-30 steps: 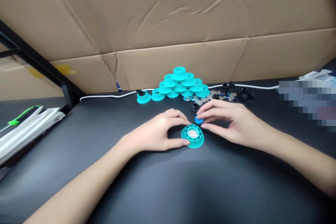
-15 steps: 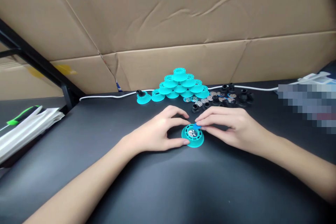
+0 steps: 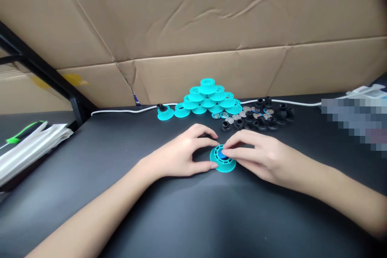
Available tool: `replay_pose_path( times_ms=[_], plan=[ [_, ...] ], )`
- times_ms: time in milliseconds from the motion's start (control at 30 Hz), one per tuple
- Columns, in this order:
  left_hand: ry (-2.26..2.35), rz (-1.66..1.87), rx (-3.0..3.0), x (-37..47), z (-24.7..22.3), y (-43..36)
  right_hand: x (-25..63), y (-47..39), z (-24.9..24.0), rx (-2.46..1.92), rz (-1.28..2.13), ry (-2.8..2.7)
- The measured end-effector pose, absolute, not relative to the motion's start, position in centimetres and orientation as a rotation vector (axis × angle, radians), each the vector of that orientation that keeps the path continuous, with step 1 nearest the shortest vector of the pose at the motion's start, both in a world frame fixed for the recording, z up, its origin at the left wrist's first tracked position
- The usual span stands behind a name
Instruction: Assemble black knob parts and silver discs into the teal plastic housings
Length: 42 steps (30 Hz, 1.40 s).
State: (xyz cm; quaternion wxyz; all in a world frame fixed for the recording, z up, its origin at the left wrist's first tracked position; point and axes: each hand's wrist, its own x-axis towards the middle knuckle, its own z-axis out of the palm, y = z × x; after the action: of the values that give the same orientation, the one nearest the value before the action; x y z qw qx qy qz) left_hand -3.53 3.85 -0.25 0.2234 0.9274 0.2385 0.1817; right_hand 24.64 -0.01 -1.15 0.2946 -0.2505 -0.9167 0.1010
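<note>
1. Steadying the turquoise flared ring (image 3: 226, 167) is my left hand (image 3: 189, 149)'s work: I have its thumb and forefinger closed on the ring's left side, the palm well clear of it.
2. My right hand (image 3: 266, 155) has its fingertips drawn together on a blue disc (image 3: 221, 154), which sits at the ring's central opening; from this view I cannot tell whether it lies flat.
3. The ring rests wide side down on the black tabletop (image 3: 169, 217), between my two hands.
4. Beyond them I see a pyramid of turquoise rings (image 3: 207, 102), with one capped ring (image 3: 165, 115) to its left bearing a black piece.
5. Silver-faced discs (image 3: 236, 117) and black fittings (image 3: 282, 113) lie scattered to the pyramid's right, near a white cable (image 3: 123, 111).
</note>
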Motion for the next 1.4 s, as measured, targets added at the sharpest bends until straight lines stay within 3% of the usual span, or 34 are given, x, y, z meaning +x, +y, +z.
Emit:
replay_pose_path(
  times_ms=[233, 833, 1167, 1400],
  plan=[
    [0.655, 0.497, 2.554, -3.4, -0.2, 4.0, 24.6, -0.4, -0.7, -0.699, 0.184, -2.553],
    [0.782, 0.422, 2.638, -4.6, -0.4, 4.7, 24.8, 0.1, -1.1, -0.711, 0.377, -2.550],
    [0.768, 0.542, 2.473, -4.0, -0.1, 5.0, 25.5, 0.9, -1.3, -0.598, 0.551, -2.511],
    [0.874, 0.844, 2.099, -3.0, -0.3, 4.6, 24.8, 1.1, -1.2, -0.681, 0.474, -2.297]
  ],
)
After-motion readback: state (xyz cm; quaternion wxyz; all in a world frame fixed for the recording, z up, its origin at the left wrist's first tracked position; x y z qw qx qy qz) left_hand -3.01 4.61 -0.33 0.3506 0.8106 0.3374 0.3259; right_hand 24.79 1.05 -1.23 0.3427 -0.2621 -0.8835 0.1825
